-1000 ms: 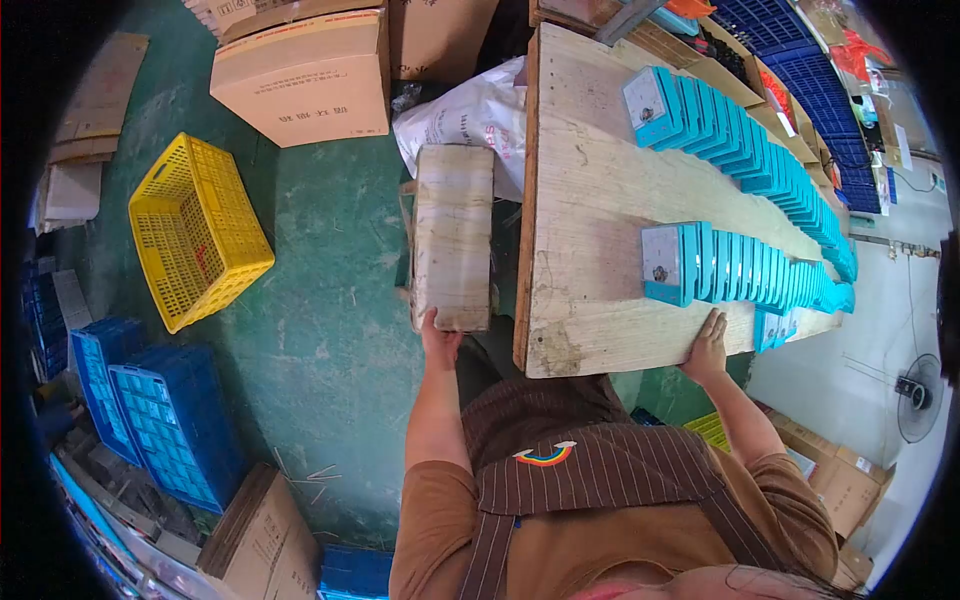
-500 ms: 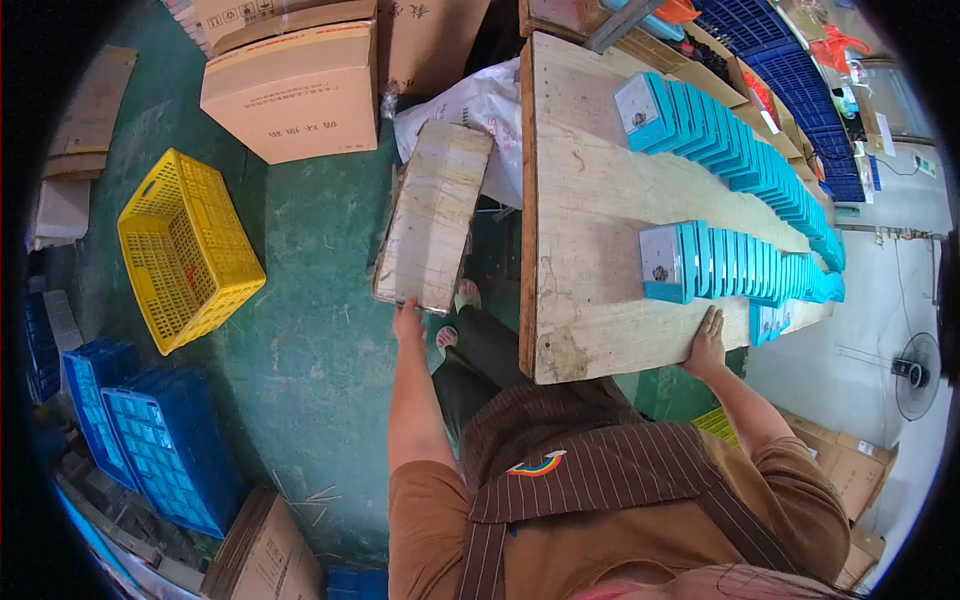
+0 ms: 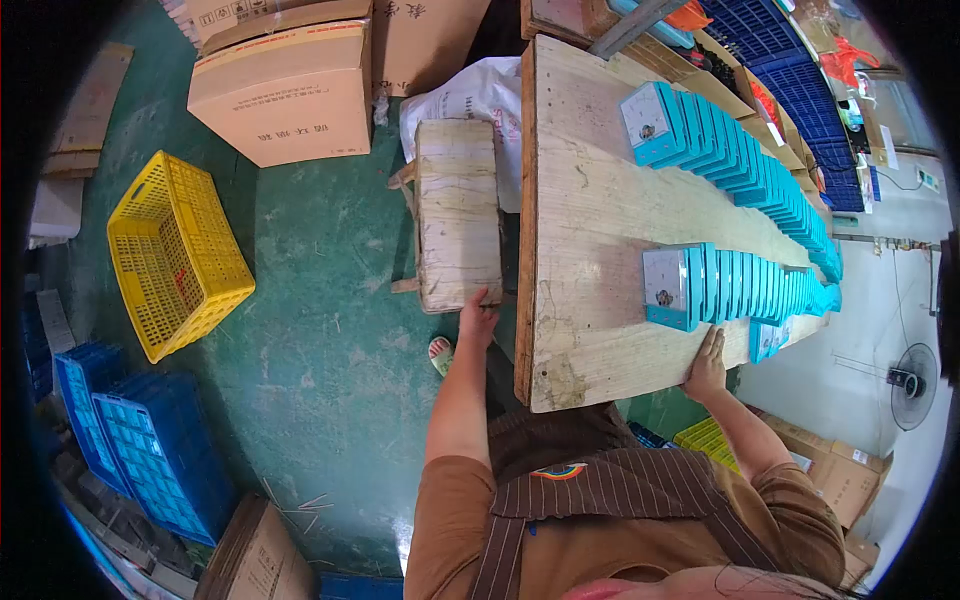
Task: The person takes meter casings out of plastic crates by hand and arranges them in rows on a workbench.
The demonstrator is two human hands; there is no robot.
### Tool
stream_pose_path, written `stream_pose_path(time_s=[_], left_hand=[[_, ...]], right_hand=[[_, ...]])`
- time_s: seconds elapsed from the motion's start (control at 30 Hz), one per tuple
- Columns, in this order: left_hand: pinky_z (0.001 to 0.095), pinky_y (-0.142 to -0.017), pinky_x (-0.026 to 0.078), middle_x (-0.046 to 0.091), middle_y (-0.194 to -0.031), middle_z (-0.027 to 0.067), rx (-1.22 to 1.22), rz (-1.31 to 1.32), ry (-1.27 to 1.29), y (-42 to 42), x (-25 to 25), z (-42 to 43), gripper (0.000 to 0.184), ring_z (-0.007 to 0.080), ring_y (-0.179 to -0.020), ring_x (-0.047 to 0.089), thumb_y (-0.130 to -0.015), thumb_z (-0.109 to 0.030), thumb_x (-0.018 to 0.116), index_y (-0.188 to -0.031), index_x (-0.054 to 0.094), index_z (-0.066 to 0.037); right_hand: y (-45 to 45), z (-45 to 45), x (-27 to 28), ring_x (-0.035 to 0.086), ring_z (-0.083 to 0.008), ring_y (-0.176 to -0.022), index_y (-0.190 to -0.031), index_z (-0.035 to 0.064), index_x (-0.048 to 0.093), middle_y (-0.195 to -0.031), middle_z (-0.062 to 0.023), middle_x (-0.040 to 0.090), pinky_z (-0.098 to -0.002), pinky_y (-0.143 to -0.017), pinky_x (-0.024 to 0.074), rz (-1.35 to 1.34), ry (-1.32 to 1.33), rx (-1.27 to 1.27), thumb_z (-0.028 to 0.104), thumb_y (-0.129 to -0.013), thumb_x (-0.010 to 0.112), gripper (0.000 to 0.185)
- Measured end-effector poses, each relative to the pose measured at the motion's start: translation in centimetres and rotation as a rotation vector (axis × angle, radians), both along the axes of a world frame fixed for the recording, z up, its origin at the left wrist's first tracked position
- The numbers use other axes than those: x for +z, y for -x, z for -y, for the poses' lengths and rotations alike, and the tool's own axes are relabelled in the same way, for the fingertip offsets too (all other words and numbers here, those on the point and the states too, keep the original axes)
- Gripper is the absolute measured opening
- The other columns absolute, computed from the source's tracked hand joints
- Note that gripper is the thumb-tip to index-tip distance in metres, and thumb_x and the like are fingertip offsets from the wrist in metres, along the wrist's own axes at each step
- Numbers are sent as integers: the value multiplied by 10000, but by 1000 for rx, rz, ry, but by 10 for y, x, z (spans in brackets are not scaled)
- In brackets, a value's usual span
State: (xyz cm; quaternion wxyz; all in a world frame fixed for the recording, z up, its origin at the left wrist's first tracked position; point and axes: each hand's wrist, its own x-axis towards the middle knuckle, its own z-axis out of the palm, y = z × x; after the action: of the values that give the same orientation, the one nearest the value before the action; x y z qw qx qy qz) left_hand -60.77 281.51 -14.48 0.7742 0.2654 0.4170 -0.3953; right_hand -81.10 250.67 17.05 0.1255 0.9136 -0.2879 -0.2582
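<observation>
My left hand (image 3: 478, 320) grips the near end of a stool (image 3: 458, 215) whose long top is wrapped in worn, pale covering; the thumb lies on top and the other fingers are mostly hidden. The stool stands beside the left edge of a wooden table (image 3: 600, 220). My right hand (image 3: 708, 368) rests on the table's near edge with its fingers stretched out, close to the nearer row of teal boxes (image 3: 730, 283). A second row of teal boxes (image 3: 725, 150) runs along the far side.
A yellow crate (image 3: 180, 255) lies on the green floor at the left, with blue crates (image 3: 165, 450) nearer. Large cartons (image 3: 285, 100) and a white sack (image 3: 470, 100) stand behind the stool. A fan (image 3: 912, 385) is at the right.
The stool was turned askew half a second ago and is now straight along the table edge, with my left hand moved right with it. My right hand has stayed at the table edge.
</observation>
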Motion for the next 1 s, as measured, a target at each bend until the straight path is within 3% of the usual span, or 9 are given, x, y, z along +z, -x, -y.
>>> stream_pose_path(time_s=[0.07, 0.13, 0.23, 0.33, 0.47, 0.67, 0.73, 0.9, 1.0], left_hand=[[453, -1087, 239, 469, -1347, 126, 25, 1, 115, 3, -7, 13, 570, 259, -1266, 413, -866, -369, 616, -1336, 442, -97], [430, -1022, 338, 521, -1295, 131, -110, 75, 268, 16, -66, 21, 583, 254, -1200, 487, -888, -469, 567, -1337, 466, -111], [363, -873, 443, 598, -1191, 110, -507, 277, 11, 13, -16, 4, 598, 217, -1055, 586, -882, -482, 583, -1326, 496, -90], [304, -700, 470, 647, -1047, 65, -453, 370, -206, 23, 25, -21, 546, 169, -918, 622, -874, -462, 611, -1250, 567, -68], [264, -589, 459, 646, -865, 19, -292, 269, -340, 56, 72, -99, 442, 138, -771, 621, -865, -413, 645, -1109, 635, -46], [309, -536, 458, 682, -821, 58, -287, 68, -870, 165, 55, -272, 395, 145, -662, 636, -829, -339, 641, -1061, 656, -20], [376, -688, 478, 684, -1007, 111, -274, -17, -868, 209, 74, -319, 444, 204, -849, 657, -842, -386, 626, -1152, 610, -69], [348, -634, 484, 691, -945, 87, -61, -254, -927, 283, 117, -350, 410, 178, -803, 661, -832, -352, 635, -1113, 634, -53], [360, -660, 486, 690, -973, 85, 30, -241, -895, 304, 129, -335, 391, 183, -818, 658, -842, -350, 630, -1114, 637, -69]], right_hand=[[-2, -2, -1, 150, -497, -1384, -1424, -114, -80, -1474, -368, 94, -440, -1132, 257, 12, -3, 3, 263, -571, 847, 1315], [-1, -1, 1, 156, -499, -1382, -1425, -122, -60, -1473, -369, 100, -438, -1135, 250, 3, 1, 13, 257, -590, 828, 1276], [1, 1, 1, 152, -508, -1379, -1424, -135, -26, -1467, -377, 110, -446, -1137, 239, 44, -8, 40, 252, -612, 803, 1224], [4, 4, -2, 149, -517, -1374, -1421, -143, -13, -1459, -390, 112, -457, -1139, 225, 32, -7, 64, 248, -619, 795, 1204], [17, 18, -18, 151, -489, -1386, -1421, -125, -64, -1462, -388, 100, -442, -1134, 250, 123, 25, 102, 277, -596, 850, 1295], [3, 1, -1, 141, -507, -1380, -1418, -127, -71, -1455, -394, 118, -448, -1148, 208, 36, -5, 18, 263, -617, 820, 1260], [10, 13, -15, 146, -493, -1385, -1428, -109, -61, -1462, -380, 119, -435, -1139, 244, 34, 54, 48, 252, -598, 841, 1278], [4, 11, -11, 160, -455, -1394, -1440, -88, -59, -1485, -348, 102, -417, -1127, 282, 50, 18, -19, 234, -569, 872, 1314], [4, 21, -22, 163, -467, -1388, -1439, -93, -63, -1481, -362, 92, -454, -1132, 260, 78, -4, -45, 247, -682, 789, 1189]])
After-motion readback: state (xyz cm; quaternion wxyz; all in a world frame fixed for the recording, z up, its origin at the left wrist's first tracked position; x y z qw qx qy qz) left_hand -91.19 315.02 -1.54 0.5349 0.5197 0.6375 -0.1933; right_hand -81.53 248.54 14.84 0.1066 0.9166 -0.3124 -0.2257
